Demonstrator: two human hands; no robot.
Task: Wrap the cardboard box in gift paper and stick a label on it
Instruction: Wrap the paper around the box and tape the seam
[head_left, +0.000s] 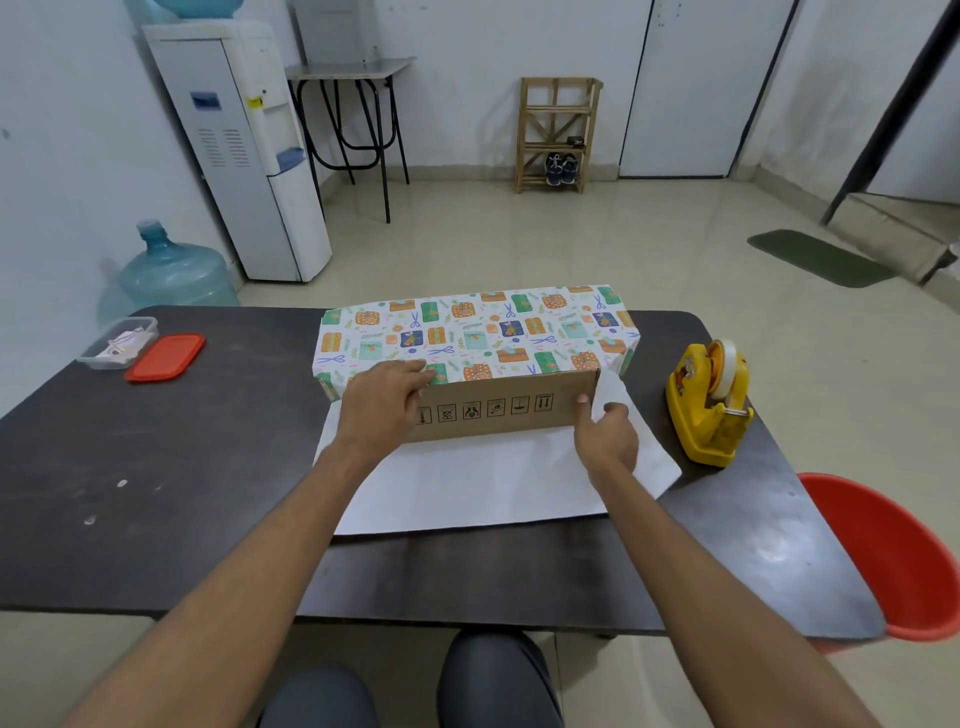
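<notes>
A long cardboard box (498, 408) lies across the middle of the dark table (182, 493). Patterned gift paper (478, 332) is folded over its top, and the paper's white underside lies flat on the table in front of the box. The box's brown near side with printed symbols is bare. My left hand (382, 402) presses flat on the paper's edge at the box's near top left. My right hand (605, 434) pinches the white paper at the box's right end.
A yellow tape dispenser (709, 402) stands right of the box. A clear container (117, 343) with small items and its red lid (166, 357) sit at the far left. A red tub (888, 556) is beside the table's right corner.
</notes>
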